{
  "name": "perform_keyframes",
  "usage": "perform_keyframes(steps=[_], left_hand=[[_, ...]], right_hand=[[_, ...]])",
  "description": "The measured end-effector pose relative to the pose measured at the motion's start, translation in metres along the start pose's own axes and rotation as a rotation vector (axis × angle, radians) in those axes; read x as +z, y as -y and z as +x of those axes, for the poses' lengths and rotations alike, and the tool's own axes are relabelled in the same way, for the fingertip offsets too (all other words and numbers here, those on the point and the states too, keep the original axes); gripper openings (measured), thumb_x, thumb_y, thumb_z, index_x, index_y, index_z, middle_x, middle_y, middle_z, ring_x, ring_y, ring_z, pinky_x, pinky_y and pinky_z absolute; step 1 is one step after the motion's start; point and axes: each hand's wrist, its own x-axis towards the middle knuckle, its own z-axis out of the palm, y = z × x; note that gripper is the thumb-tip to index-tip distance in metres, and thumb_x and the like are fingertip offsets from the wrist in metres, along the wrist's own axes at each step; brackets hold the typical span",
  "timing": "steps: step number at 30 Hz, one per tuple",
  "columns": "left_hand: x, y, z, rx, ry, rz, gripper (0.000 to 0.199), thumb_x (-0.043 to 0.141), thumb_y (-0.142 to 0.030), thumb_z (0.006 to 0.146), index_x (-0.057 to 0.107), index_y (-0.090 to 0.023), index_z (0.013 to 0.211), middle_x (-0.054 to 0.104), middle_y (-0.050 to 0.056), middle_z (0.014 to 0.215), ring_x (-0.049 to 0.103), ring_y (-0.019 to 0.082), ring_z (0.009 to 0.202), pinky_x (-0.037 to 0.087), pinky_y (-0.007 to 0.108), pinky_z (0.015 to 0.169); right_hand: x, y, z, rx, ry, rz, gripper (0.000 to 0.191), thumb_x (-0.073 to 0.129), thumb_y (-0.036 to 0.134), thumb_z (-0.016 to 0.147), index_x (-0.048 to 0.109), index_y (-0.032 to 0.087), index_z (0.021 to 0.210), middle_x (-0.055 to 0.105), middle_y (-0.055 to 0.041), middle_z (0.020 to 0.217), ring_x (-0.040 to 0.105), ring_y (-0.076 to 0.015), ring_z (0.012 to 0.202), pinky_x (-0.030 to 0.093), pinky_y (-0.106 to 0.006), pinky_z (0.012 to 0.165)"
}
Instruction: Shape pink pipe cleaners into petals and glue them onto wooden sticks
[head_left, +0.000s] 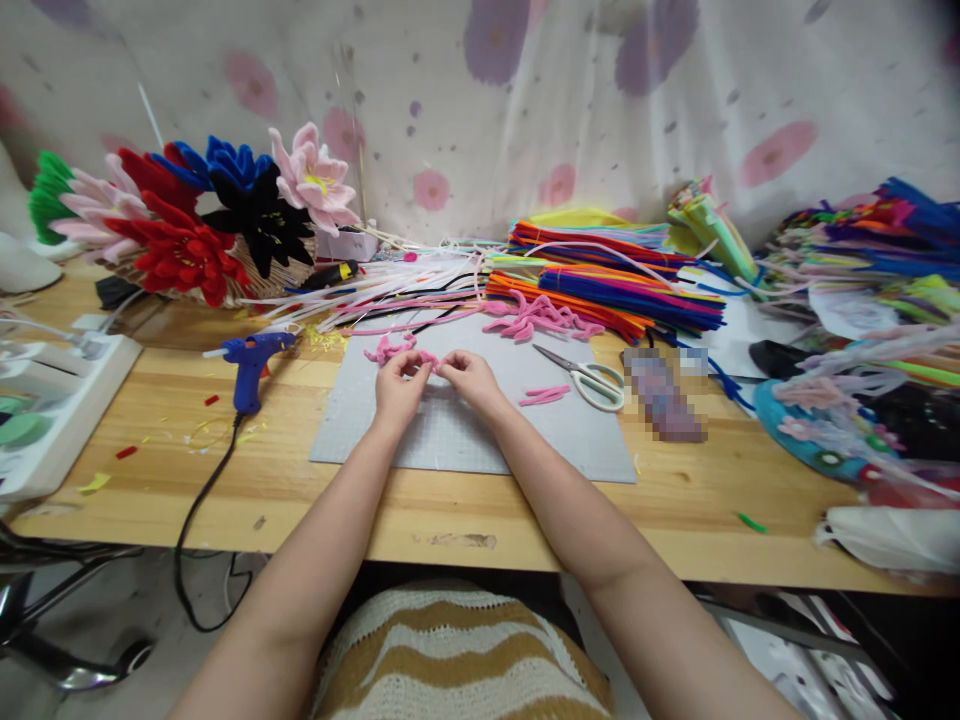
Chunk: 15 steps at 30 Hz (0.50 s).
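Observation:
Over the grey cutting mat (465, 440), my left hand (403, 383) and my right hand (469, 378) meet at the fingertips. Both pinch a small pink fuzzy piece (430, 362) between them. Just behind my left hand lie twisted pink pieces (386, 348). A larger heap of pink shaped pieces (529, 316) rests at the mat's back right. To the right of my right hand are short pink strips (545, 395) and scissors (589, 380) with pale handles, their blades slightly apart.
A blue glue gun (255, 370) with a black cord stands on the left, near a white power strip (71, 400). Fuzzy flowers (187, 240) fill the back left. Bundles of coloured stems (630, 290) lie behind the mat. A blue decorated item (810, 440) is at right.

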Motion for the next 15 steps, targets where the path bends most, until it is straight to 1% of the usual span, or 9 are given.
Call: perform_keyframes(steps=[2,4,7,9,11,13,15], left_hand=[[0.0008,-0.0009,0.0000,-0.059,0.023,-0.079,0.017,0.064,-0.029,0.063,0.059,-0.016,0.074,0.060,0.001,0.071,0.054,0.010,0.059,0.044,0.021,0.051],[0.0018,-0.0018,0.0000,-0.104,0.039,-0.135,0.019,0.064,-0.029,0.062,0.057,-0.017,0.074,0.059,0.001,0.070,0.054,0.010,0.059,0.043,0.020,0.048],[0.0033,-0.0025,0.0001,-0.085,0.006,-0.107,0.016,0.064,-0.027,0.061,0.056,-0.017,0.071,0.057,-0.001,0.066,0.050,0.009,0.056,0.042,0.019,0.046],[0.0041,-0.0023,0.0000,-0.061,-0.017,-0.075,0.015,0.064,-0.025,0.061,0.055,-0.017,0.070,0.055,-0.002,0.064,0.049,0.008,0.055,0.042,0.019,0.048],[0.0045,-0.0020,0.0000,-0.053,-0.020,-0.061,0.014,0.063,-0.024,0.061,0.055,-0.017,0.070,0.055,-0.002,0.064,0.048,0.008,0.055,0.043,0.019,0.049],[0.0047,-0.0020,0.0000,-0.056,-0.017,-0.072,0.014,0.063,-0.023,0.061,0.056,-0.017,0.071,0.056,-0.002,0.065,0.050,0.009,0.057,0.043,0.020,0.050],[0.0051,-0.0027,0.0000,-0.083,-0.003,-0.118,0.016,0.064,-0.024,0.061,0.056,-0.017,0.072,0.057,-0.001,0.067,0.051,0.010,0.059,0.044,0.020,0.048]], right_hand=[[-0.0005,0.0001,-0.0001,-0.010,0.025,0.009,0.017,0.057,0.032,0.062,0.052,0.016,0.061,0.047,0.0052,0.054,0.038,-0.0075,0.052,0.032,-0.022,0.054],[-0.0004,-0.0002,0.0000,-0.018,0.024,0.006,0.017,0.057,0.032,0.063,0.053,0.016,0.061,0.048,0.0048,0.054,0.039,-0.0077,0.052,0.032,-0.022,0.054],[0.0005,0.0003,-0.0009,-0.048,-0.052,-0.033,0.015,0.057,0.030,0.063,0.052,0.016,0.059,0.048,0.0045,0.055,0.040,-0.0079,0.053,0.032,-0.022,0.054],[0.0012,0.0011,-0.0019,-0.072,-0.106,-0.067,0.013,0.055,0.027,0.064,0.051,0.016,0.059,0.048,0.0046,0.055,0.041,-0.0080,0.053,0.032,-0.022,0.054],[0.0015,0.0013,-0.0024,-0.087,-0.132,-0.094,0.011,0.054,0.025,0.064,0.051,0.016,0.059,0.049,0.0045,0.055,0.041,-0.0081,0.054,0.032,-0.022,0.055],[0.0017,-0.0001,-0.0019,-0.088,-0.121,-0.103,0.012,0.054,0.026,0.064,0.051,0.016,0.058,0.049,0.0044,0.055,0.042,-0.0083,0.054,0.032,-0.022,0.055],[0.0021,-0.0027,-0.0005,-0.085,-0.077,-0.090,0.015,0.055,0.030,0.064,0.052,0.016,0.059,0.050,0.0041,0.056,0.043,-0.0085,0.054,0.033,-0.022,0.055]])
